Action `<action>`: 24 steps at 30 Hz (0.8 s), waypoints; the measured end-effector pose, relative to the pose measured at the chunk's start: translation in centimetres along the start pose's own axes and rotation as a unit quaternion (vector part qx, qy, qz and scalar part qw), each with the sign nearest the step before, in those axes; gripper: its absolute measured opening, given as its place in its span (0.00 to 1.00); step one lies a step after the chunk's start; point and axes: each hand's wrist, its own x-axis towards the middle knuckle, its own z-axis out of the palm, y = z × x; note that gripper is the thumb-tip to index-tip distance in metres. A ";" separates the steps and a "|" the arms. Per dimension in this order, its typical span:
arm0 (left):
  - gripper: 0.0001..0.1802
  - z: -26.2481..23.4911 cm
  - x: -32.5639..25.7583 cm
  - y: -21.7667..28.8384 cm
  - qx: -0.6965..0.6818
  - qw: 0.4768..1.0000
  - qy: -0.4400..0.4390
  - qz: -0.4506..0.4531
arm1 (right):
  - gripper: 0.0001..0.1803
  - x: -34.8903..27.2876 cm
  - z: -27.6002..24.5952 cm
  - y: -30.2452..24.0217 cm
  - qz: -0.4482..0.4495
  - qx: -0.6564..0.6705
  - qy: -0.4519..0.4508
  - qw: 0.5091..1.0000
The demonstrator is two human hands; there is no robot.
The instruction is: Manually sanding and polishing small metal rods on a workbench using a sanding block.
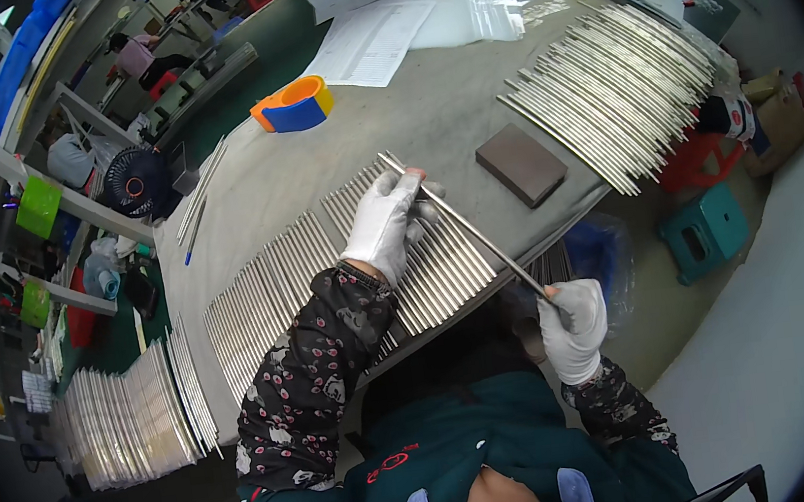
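A slim metal rod [483, 237] slants from far left to near right, above the edge of the grey table [426, 114]. My left hand [384, 225], in a white glove with a bare fingertip showing, closes on the rod near its far end. At the near end, past the table edge, my gloved right hand [575, 328] is wrapped round the rod. Beneath and beside my left hand lies a long row of similar metal rods [272, 286], set side by side. My left forearm hides part of that row.
A brown block [521, 166] lies right of my hands, before a wide batch of rods [612, 93]. Bundled rods [134, 420] lie at far left. An orange and blue tape roll [294, 105] and paper sheets [368, 42] are farther back. A teal stool [704, 233] stands right.
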 end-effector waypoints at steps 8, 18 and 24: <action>0.09 2.0 2.8 -2.3 0.122 0.993 -0.009 0.001 | 0.10 -2.4 0.6 1.9 0.213 0.000 -0.005 0.977; 0.08 1.4 2.4 -3.2 0.094 0.995 0.001 0.034 | 0.27 7.5 1.1 4.4 0.028 -0.108 -0.043 0.993; 0.07 2.0 2.5 -3.2 0.089 0.996 -0.002 0.032 | 0.35 11.3 5.0 7.0 0.049 -0.282 -0.172 0.942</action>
